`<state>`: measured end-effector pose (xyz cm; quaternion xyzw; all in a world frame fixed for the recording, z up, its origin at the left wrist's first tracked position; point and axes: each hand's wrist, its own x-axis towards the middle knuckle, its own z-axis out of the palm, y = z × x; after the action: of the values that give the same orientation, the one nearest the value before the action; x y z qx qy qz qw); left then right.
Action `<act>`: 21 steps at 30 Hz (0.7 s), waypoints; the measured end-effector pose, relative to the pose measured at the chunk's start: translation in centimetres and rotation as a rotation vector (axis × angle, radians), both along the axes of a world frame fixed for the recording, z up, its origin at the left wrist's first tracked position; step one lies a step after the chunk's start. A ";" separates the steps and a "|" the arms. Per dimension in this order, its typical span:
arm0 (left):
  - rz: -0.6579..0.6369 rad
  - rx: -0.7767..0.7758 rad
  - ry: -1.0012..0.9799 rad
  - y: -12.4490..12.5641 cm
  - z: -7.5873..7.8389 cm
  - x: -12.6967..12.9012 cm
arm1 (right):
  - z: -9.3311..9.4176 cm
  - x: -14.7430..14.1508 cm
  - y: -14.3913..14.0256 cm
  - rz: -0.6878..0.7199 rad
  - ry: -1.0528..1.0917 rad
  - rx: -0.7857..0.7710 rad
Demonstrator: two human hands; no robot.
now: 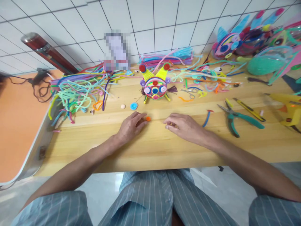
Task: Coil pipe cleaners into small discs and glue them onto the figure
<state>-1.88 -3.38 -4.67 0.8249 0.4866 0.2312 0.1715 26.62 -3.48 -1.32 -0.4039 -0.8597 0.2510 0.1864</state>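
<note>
Orange coil point(148, 118) touching left hand point(130, 125) fingers point(142, 120), on table point(150, 147).

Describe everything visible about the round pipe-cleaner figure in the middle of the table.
The figure is a round face coiled from fuzzy pipe cleaners in pink, red, blue and yellow rings. Two yellow ears with red tips stand up from its top; small purple coils sit beside them. Dark tufts stick out at both sides, and short yellow legs below. It rests on the wooden table, facing the camera, beyond both hands and touched by neither.
</note>
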 end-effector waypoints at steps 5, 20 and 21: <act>0.016 0.029 0.077 0.6 -0.5 1.2 | -0.3 0.0 0.2 0.025 -0.033 -0.037; 0.194 0.010 0.011 -0.9 1.1 -5.7 | -1.3 -5.0 -0.7 0.087 -0.509 0.089; 0.215 0.030 0.005 -0.6 1.1 -6.3 | -1.2 -4.7 -0.7 0.052 -0.487 0.083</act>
<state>-8.23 -4.02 -3.54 0.7710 0.5692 0.2532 0.1323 21.94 -4.21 -2.51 -0.4220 -0.8991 0.1153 -0.0162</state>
